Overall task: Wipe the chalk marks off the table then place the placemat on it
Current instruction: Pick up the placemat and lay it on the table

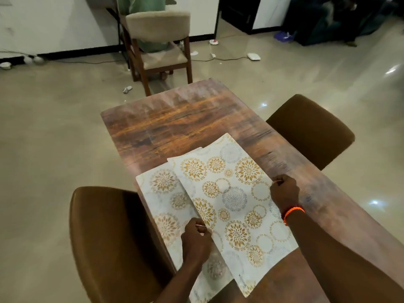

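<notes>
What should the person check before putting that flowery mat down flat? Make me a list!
1. Left hand pinches the top white placemat with gold flower circles at its left edge: ok.
2. Right hand pinches its right edge: ok.
3. Brown wooden table wiped clean: cannot tell; pale smears show.
4. Second patterned placemat underneath, overhanging the table's left edge: not ok.
5. Mat square with the table: not ok, angled.

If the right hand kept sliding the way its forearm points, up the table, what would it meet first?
Probably nothing soon: past the right hand, which pinches the top placemat's edge, only bare table shows up to the far edge, with the chair off to the side. Depth is uncertain.
</notes>
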